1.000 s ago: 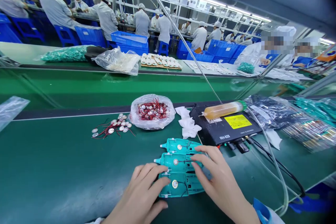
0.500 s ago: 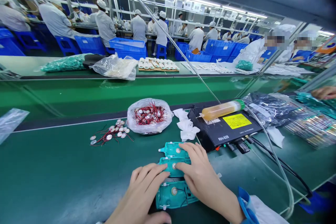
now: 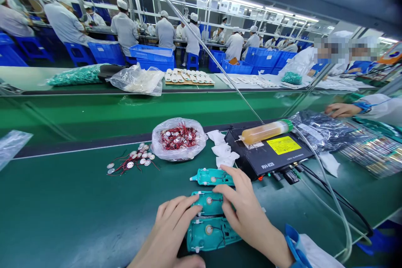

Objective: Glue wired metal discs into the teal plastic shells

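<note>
Three teal plastic shell halves lie side by side before me: a narrow far shell, a middle shell and a near shell. Each holds a small round disc with thin wires. My left hand lies at their left ends, fingers stretched, two fingertips touching the middle shell; its thumb is apart, below the near shell. My right hand curves over the right ends. Its index finger and thumb straddle the middle shell, and another fingertip is by the far shell. The right hand hides the shells' right ends.
A plastic bag of red-wired discs stands behind, with loose discs to its left. White tissues lie beside a black RH-928 box carrying an amber-filled tube. A co-worker's hand reaches in at right.
My right index finger has moved off the middle shell's disc to its far edge. A gap has widened between the far and middle shells. The co-worker's hand has moved left.
</note>
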The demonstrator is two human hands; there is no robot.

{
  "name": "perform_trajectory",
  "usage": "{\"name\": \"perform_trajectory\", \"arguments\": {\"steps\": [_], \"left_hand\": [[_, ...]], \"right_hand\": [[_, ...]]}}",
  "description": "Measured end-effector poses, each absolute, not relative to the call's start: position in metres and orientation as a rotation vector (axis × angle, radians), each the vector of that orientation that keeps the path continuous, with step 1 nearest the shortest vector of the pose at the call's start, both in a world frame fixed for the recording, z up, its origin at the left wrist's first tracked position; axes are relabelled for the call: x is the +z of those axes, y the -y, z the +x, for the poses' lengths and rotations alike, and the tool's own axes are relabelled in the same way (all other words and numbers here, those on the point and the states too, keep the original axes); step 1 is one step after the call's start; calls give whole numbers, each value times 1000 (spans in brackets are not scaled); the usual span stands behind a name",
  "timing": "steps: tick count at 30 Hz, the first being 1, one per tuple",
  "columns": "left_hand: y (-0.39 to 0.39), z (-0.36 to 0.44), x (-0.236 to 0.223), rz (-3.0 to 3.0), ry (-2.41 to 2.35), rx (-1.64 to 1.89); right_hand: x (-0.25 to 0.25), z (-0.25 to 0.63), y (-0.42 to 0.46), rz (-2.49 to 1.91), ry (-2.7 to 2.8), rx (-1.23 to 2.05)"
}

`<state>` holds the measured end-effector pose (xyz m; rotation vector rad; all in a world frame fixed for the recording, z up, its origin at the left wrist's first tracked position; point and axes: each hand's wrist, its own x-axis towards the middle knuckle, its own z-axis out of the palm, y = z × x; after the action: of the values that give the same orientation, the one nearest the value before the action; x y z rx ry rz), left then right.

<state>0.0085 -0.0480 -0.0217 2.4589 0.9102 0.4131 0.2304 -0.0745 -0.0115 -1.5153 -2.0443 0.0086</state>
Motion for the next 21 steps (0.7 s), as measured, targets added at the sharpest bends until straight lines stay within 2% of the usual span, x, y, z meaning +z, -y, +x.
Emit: {"name": "perform_trajectory", "arguments": {"steps": [5,21], "left_hand": [[50,8,-21,2457,-920,393],[52,0,-20,2467,-988,421]], "right_hand": [[-8,232,66,-1548,2061,-83],[-2,226,46,-1713,2473,-49]]}}
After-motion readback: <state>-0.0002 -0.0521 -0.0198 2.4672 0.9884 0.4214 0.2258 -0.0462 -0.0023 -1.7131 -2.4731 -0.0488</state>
